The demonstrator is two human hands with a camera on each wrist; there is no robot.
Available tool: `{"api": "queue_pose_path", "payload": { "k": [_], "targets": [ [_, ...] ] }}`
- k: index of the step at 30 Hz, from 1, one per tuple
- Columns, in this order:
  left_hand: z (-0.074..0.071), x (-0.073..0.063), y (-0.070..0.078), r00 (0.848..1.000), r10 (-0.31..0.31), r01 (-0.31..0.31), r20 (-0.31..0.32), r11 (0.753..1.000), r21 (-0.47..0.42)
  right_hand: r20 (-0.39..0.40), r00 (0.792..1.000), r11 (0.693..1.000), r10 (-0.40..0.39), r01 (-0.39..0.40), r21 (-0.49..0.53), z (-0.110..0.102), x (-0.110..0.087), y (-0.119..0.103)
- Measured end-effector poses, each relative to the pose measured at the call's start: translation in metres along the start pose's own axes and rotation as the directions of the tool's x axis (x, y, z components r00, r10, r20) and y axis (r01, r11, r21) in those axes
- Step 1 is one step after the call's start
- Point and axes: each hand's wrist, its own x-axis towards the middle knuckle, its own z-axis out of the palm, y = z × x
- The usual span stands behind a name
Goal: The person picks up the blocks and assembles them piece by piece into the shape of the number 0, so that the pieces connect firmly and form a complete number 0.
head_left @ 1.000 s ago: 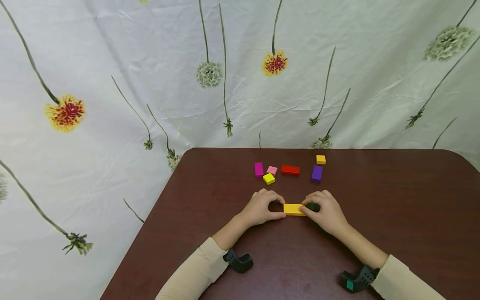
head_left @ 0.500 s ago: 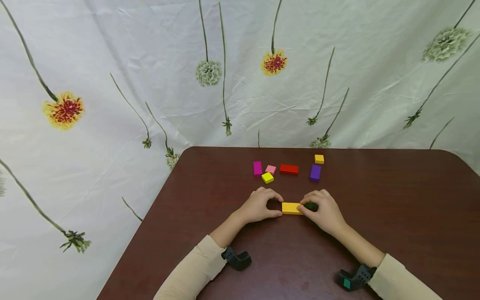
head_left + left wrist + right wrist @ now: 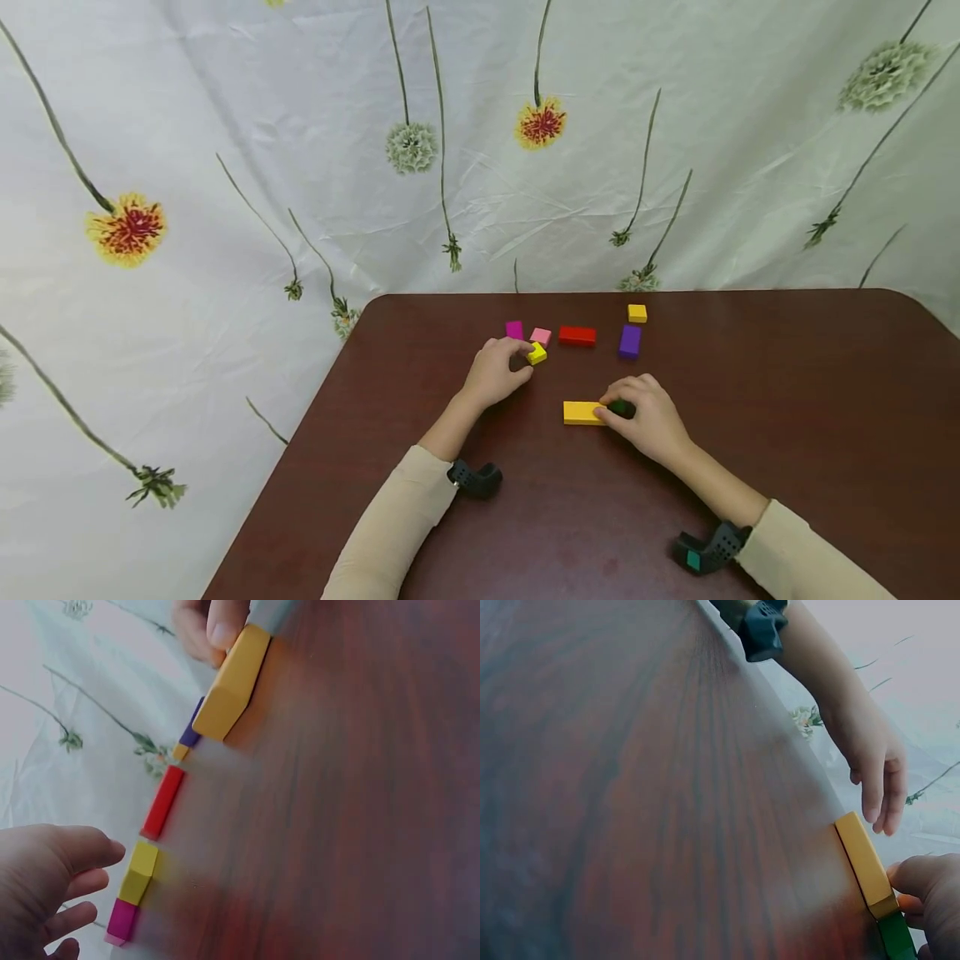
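Note:
In the head view my right hand (image 3: 651,421) pinches the right end of a long orange-yellow block (image 3: 582,413) lying on the table. Against that end sits a green block (image 3: 896,935), partly hidden by the fingers. My left hand (image 3: 495,372) reaches over the table towards a small yellow block (image 3: 537,353), thumb and fingers spread. The left wrist view shows a gap between this hand and the yellow block (image 3: 139,871). Close behind lie a magenta block (image 3: 514,330), partly covered by the left hand, and a pink block (image 3: 541,337).
A red block (image 3: 577,336) lies at the back middle of the brown table (image 3: 787,417). To its right are a purple block (image 3: 630,342) and a small orange-yellow block (image 3: 637,313). A flower-printed cloth (image 3: 315,100) hangs behind the table. Each wrist wears a dark band.
My left hand has let go of the long block's left end and moved forward and left to the small yellow block. The right hand stays on the long block.

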Motion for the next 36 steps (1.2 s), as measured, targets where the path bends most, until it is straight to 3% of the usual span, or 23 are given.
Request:
{"api": "queue_pose_path", "payload": {
  "k": [11, 21, 28, 36],
  "targets": [
    [0.012, 0.018, -0.004, 0.998, -0.054, 0.055, -0.008, 0.996, 0.067, 0.026, 0.999, 0.999, 0.043, -0.043, 0.012, 0.001, -0.003, -0.002],
    [0.014, 0.026, -0.008, 0.999, -0.036, 0.039, -0.026, 0.994, 0.104, 0.02, 0.999, 0.999, 0.028, -0.029, 0.019, 0.001, 0.0, 0.0],
    [0.01, 0.016, -0.001, 1.0, -0.002, 0.002, -0.013, 0.999, -0.034, 0.027, 0.999, 0.999, 0.037, -0.038, 0.021, 0.001, 0.0, -0.001],
    [0.004, 0.0, 0.013, 0.998, 0.063, -0.062, 0.03, 0.997, -0.046, 0.019, 0.999, 0.999, 0.031, -0.032, 0.011, 0.001, 0.0, -0.001]
  ]
}}
